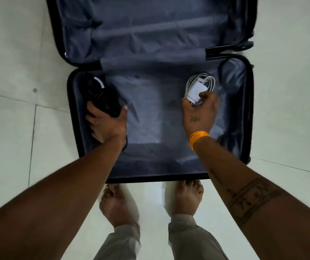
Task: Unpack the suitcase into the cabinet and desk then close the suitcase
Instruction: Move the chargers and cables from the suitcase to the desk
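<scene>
Both arms reach down; left hand [106, 122], right hand [200, 111] gripping (fingers curled)

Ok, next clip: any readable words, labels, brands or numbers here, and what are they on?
None can be read.
Tattoo on the right forearm: boxed marks, too blurred to read.
Small tattoo on the back of the right hand: illegible.
White charger, black item in the left hand, suitcase: no visible print.

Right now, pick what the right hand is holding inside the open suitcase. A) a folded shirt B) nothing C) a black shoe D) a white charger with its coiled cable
D: the right hand pinches the white charger with its coiled cable over the grey lining of the suitcase, while the left hand grips a black object.
</scene>
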The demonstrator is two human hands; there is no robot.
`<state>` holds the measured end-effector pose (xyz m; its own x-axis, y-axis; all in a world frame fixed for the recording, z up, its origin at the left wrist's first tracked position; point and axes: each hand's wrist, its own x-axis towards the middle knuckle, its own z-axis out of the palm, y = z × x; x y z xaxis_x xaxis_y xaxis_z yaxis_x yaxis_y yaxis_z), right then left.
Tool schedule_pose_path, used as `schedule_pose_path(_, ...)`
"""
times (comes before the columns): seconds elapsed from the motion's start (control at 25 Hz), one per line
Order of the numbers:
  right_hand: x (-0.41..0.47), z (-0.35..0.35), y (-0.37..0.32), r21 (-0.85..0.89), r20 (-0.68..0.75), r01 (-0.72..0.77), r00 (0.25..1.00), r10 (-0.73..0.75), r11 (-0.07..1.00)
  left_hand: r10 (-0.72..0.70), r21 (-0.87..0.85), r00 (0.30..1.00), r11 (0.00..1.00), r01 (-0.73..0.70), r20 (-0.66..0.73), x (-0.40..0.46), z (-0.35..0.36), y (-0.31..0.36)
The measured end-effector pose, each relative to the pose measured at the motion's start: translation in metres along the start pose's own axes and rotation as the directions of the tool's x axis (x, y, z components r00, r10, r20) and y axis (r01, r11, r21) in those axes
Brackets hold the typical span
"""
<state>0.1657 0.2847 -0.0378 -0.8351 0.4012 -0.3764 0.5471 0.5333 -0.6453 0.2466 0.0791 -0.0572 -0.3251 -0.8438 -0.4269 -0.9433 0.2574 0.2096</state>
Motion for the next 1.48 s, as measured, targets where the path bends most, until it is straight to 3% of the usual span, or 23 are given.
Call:
schedule_pose_path(0.24,0.018,0.001,0.001,-0.105,-0.037,-0.252,0.968,0.250,0.962,0.002,-0.035,1.000,0.999,-0.002,-0.001,-0.001,-0.007,0.006)
schedule_pose_path(0.36,0.040,0.009,0.001,-0.132,-0.033,-0.318,0.948,0.316,0.939,-0.035,-0.222,0.998,0.974,0.046,0.053,-0.017,-0.011,0.010)
schedule_pose_path(0.52,0.050,0.021,-0.001,0.060,0.009,-0.345,0.939,0.345,0.937,-0.090,-0.540,0.984,0.826,0.161,0.155,-0.052,-0.013,0.011)
schedule_pose_path(0.64,0.052,0.024,-0.002,0.166,0.063,-0.382,0.924,0.377,0.909,-0.099,-0.708,0.949,0.644,0.290,0.299,-0.077,-0.011,0.008)
schedule_pose_path(0.72,0.049,0.022,0.000,0.256,0.122,-0.393,0.919,0.374,0.883,-0.084,-0.756,0.910,0.529,0.386,0.406,-0.085,-0.013,0.002)
schedule_pose_path(0.88,0.016,-0.007,-0.015,0.412,0.314,-0.456,0.884,0.347,0.789,0.009,-0.777,0.869,0.452,0.438,0.495,-0.096,-0.046,-0.006)
schedule_pose_path(1.16,-0.103,-0.111,-0.145,0.441,0.536,-0.475,0.820,0.201,0.761,0.124,-0.803,0.875,0.473,0.363,0.469,-0.123,-0.216,0.005)
schedule_pose_path(1.48,-0.288,-0.275,-0.345,0.484,0.608,-0.384,0.794,0.014,0.786,0.247,-0.898,0.878,0.280,0.339,0.409,-0.203,-0.501,0.013)
